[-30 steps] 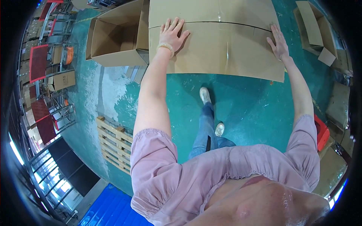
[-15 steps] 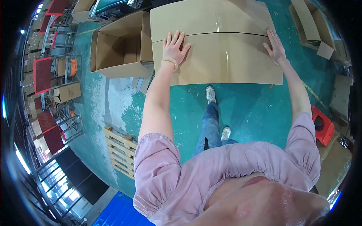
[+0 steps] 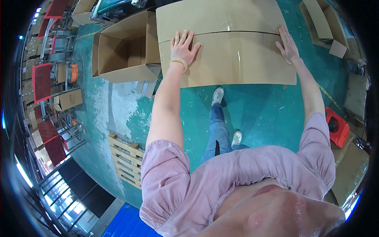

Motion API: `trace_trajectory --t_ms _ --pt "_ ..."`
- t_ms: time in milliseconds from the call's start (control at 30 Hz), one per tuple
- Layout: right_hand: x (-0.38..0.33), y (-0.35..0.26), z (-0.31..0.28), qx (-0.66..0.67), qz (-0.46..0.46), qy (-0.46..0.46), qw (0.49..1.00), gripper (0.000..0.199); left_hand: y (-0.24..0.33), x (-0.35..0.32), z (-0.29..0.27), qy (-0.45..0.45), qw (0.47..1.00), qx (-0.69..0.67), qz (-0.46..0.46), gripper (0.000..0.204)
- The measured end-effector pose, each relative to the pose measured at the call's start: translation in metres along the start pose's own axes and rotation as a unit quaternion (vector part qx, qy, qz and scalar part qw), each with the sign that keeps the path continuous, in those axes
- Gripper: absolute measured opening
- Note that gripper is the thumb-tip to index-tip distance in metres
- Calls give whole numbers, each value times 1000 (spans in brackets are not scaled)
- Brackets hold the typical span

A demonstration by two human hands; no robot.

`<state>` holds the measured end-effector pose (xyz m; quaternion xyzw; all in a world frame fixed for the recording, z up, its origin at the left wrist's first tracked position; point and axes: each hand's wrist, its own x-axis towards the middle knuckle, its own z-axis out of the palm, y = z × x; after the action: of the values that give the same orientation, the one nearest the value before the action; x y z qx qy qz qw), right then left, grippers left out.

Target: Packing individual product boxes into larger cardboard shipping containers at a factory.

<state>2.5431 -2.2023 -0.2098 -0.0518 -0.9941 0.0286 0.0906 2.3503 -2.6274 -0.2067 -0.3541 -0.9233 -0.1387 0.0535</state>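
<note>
A large brown cardboard box (image 3: 237,55) stands in front of me, its top flaps folded flat with a seam across them. My left hand (image 3: 182,46) lies flat on the near flap at the left, fingers spread, a pale bracelet on the wrist. My right hand (image 3: 288,46) presses flat on the right end of the same flap near the seam. Neither hand grips anything. My feet in white shoes (image 3: 217,94) stand on the green floor below the box.
An open empty cardboard box (image 3: 124,49) sits left of the big one. A wooden pallet (image 3: 126,160) lies on the green floor at lower left. More cartons (image 3: 325,23) are at upper right, a red stool (image 3: 337,126) at right, metal racks (image 3: 55,91) along the left.
The box top and both hands have shifted lower and nearer in view as my head moved. Both hands stay flat on the flaps.
</note>
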Motion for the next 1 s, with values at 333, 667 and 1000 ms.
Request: trace_trajectory --t_ms 333,667,1000 --pt "59 -164 -21 42 -115 20 992 60 2 0 -1 -4 1000 9 -1 56" --pt "59 -193 23 58 -10 -8 998 67 0 -2 -4 -11 1000 -6 7 55" --pt "60 -189 19 40 -7 2 999 68 -1 2 0 -10 1000 5 6 54"
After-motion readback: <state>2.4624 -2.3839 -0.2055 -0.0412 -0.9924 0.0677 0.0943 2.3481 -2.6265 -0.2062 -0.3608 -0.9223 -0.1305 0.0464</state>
